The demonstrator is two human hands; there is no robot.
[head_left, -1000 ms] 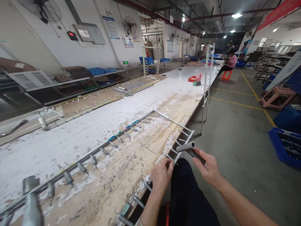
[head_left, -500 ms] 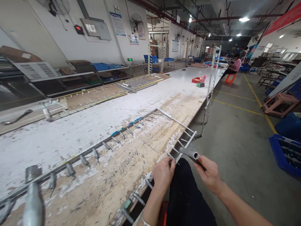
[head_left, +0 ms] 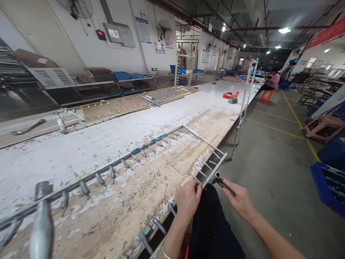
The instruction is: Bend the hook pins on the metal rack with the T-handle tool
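A hammer with a hollow, pipe-like metal head (head_left: 217, 177) is in my right hand (head_left: 239, 199), whose fingers wrap its dark handle. The open end of the head faces up and toward me, just beyond the near rail. My left hand (head_left: 188, 198) is closed in a pinch at the near metal rail (head_left: 215, 169); what sits between its fingertips is too small to make out. That rail belongs to a long metal frame on the table's edge. Along its far rail (head_left: 121, 158) hang several tapered metal pegs (head_left: 112, 174). Shorter pegs (head_left: 159, 226) line the near side.
The worn white table (head_left: 172, 111) runs far ahead. An upright ladder-like frame (head_left: 244, 108) stands at its right edge. A wrench (head_left: 29, 127) lies far left. A red tray (head_left: 230, 95), a blue crate (head_left: 329, 187) and a seated person in pink (head_left: 273, 80) are farther off.
The hammer's head has turned and drawn in from lying across the rail to pointing up toward me. My left hand stays at the rail. The whole view has shifted slightly.
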